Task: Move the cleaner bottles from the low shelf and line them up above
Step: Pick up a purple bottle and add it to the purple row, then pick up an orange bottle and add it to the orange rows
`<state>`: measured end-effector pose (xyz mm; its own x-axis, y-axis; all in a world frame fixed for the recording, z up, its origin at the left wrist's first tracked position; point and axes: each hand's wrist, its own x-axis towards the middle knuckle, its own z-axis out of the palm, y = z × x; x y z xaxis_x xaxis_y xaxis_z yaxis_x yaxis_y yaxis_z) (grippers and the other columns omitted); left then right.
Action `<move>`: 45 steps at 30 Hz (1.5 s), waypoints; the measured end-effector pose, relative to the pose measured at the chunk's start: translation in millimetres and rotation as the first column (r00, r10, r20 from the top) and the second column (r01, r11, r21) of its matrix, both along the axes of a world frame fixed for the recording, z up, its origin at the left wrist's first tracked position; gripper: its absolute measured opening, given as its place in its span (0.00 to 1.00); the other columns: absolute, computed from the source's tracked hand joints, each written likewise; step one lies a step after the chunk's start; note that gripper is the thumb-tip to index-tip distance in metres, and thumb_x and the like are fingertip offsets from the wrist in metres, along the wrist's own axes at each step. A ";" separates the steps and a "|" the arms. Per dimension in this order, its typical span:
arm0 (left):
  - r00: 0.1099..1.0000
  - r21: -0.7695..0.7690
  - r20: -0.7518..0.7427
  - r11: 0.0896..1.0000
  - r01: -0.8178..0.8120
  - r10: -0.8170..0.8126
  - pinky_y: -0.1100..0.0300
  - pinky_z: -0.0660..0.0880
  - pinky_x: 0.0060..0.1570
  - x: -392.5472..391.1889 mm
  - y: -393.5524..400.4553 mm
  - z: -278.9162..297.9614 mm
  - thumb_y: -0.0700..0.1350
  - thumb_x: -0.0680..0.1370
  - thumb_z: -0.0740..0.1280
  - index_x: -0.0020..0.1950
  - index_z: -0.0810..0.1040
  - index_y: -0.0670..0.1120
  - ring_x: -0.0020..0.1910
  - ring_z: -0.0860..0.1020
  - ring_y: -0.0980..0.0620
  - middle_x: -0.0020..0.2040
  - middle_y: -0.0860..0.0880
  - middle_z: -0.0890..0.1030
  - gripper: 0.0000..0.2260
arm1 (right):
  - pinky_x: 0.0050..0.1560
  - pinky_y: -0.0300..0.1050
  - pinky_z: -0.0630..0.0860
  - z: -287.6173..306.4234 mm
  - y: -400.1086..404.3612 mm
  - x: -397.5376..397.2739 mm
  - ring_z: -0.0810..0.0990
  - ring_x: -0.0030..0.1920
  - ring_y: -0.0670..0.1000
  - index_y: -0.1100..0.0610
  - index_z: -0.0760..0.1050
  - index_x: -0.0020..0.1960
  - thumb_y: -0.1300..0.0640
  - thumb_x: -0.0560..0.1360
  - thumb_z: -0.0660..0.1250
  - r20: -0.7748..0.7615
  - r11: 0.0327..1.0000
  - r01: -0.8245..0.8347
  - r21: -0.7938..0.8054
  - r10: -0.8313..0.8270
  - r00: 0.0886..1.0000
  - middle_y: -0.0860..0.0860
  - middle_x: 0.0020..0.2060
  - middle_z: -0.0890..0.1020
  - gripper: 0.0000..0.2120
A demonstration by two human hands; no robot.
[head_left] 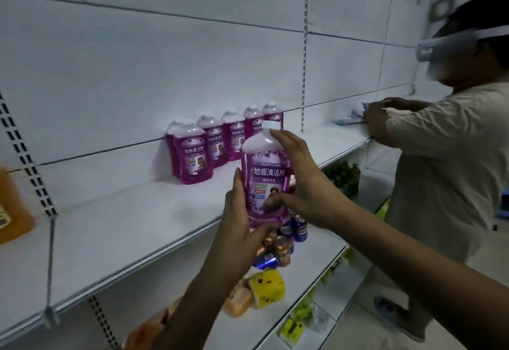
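One purple cleaner bottle [265, 176] stands upright at frame centre, cap up, held just off the front edge of the upper shelf [132, 228]. Left hand [239, 220] grasps its base; right hand [298, 184] wraps its side. Six placed bottles [217, 140] line the shelf's back, up and left of it.

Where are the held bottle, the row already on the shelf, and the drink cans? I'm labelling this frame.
held bottle [265, 181]: head view, on its front label.
row of bottles [192, 157]: head view, on the nearest bottle's label.
drink cans [299, 228]: head view, on a blue can's side.
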<state>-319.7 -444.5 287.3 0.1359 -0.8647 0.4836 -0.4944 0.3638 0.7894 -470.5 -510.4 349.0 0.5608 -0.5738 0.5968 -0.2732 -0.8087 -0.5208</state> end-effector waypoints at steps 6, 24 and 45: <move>0.965 0.101 0.184 0.973 -0.208 0.187 0.53 0.71 0.66 26.4 -87.7 -2.1 0.53 0.73 0.73 0.78 0.40 0.54 0.69 0.68 0.52 0.74 0.50 0.63 0.47 | 0.50 0.33 0.80 -10.6 -107.9 38.8 0.58 0.67 0.37 0.39 0.49 0.76 0.61 0.70 0.75 -0.062 0.996 -0.085 -0.017 0.084 0.995 0.35 0.72 0.52 0.47; 0.678 0.069 0.433 0.728 -0.682 0.594 0.56 0.64 0.70 46.8 -116.5 -9.3 0.54 0.81 0.61 0.73 0.66 0.48 0.69 0.65 0.54 0.69 0.51 0.70 0.22 | 0.61 0.65 0.75 -28.5 -284.1 167.0 0.67 0.70 0.61 0.43 0.47 0.77 0.62 0.69 0.75 -0.146 0.930 -0.289 -0.226 0.261 0.954 0.47 0.77 0.49 0.49; 0.356 -0.033 -0.011 0.355 -0.934 0.935 0.60 0.75 0.55 32.5 212.0 -121.8 0.53 0.79 0.59 0.60 0.76 0.48 0.57 0.77 0.56 0.56 0.54 0.78 0.15 | 0.66 0.41 0.68 -80.3 69.1 127.2 0.71 0.67 0.45 0.49 0.75 0.62 0.50 0.75 0.68 -0.129 0.461 -0.881 -0.104 0.872 0.472 0.44 0.65 0.74 0.17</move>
<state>-287.2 -232.6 165.5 0.8431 -0.1694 0.5104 -0.5370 -0.3156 0.7823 -343.3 -441.4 268.8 0.7513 0.3213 0.5764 0.6001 -0.6961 -0.3941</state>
